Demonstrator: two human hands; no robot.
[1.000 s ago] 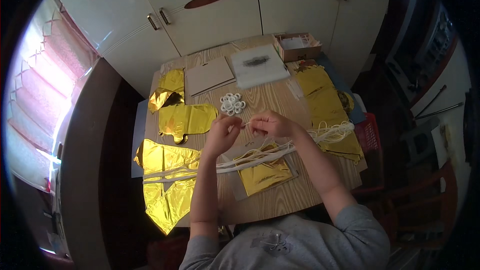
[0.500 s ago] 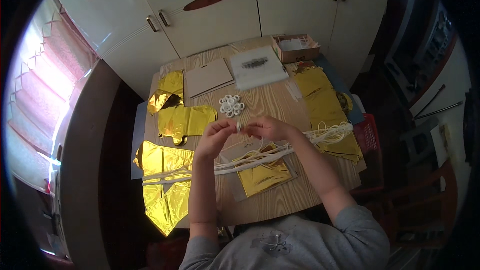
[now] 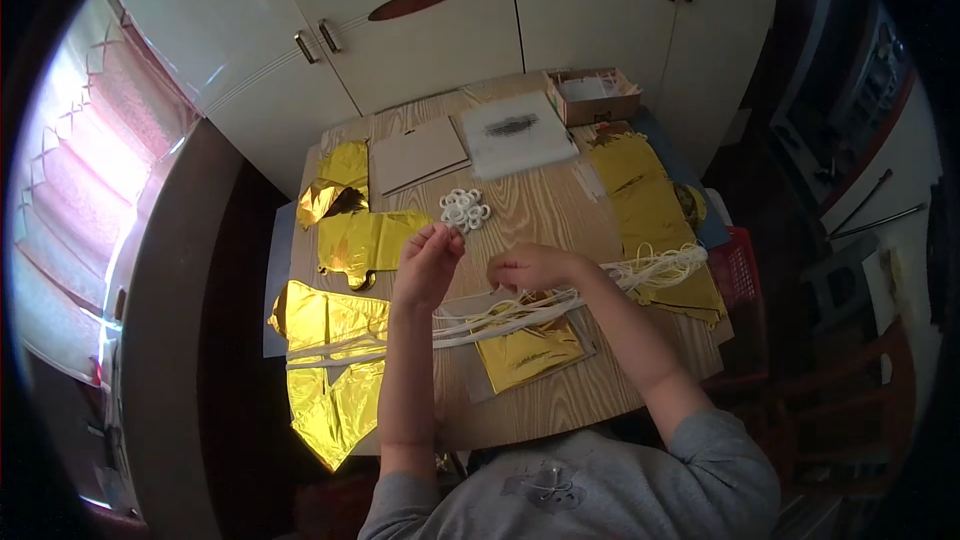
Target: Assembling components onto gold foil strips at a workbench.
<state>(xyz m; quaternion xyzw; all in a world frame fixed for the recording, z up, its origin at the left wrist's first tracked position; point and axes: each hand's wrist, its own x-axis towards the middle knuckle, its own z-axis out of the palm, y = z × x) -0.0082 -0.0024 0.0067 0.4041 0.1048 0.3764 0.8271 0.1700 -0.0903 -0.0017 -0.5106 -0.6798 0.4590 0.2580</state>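
Observation:
My left hand (image 3: pixel 430 262) is closed in a pinch, just in front of a small pile of white rings (image 3: pixel 462 210). Whatever its fingers hold is too small to make out. To its right, my right hand (image 3: pixel 530 268) hangs over a long bundle of white cords (image 3: pixel 650 272), its fingers curled together. Their tips are partly hidden, so what they pinch does not show. The cords run across the table, over a flat gold foil packet (image 3: pixel 530 355) and onto a gold foil sheet (image 3: pixel 335 380) at the near left.
More gold foil pieces (image 3: pixel 365 240) lie at the left, and a large gold foil (image 3: pixel 640 195) at the right. Behind are a beige board (image 3: pixel 418 155), a white sheet with a dark smudge (image 3: pixel 520 135) and an open cardboard box (image 3: pixel 598 100). A red basket (image 3: pixel 742 280) stands beside the table (image 3: pixel 530 210).
My hands were together in front of the rings, fingers on a small pale thing. They have parted: the left drew slightly left and up, the right dropped slightly toward the cords.

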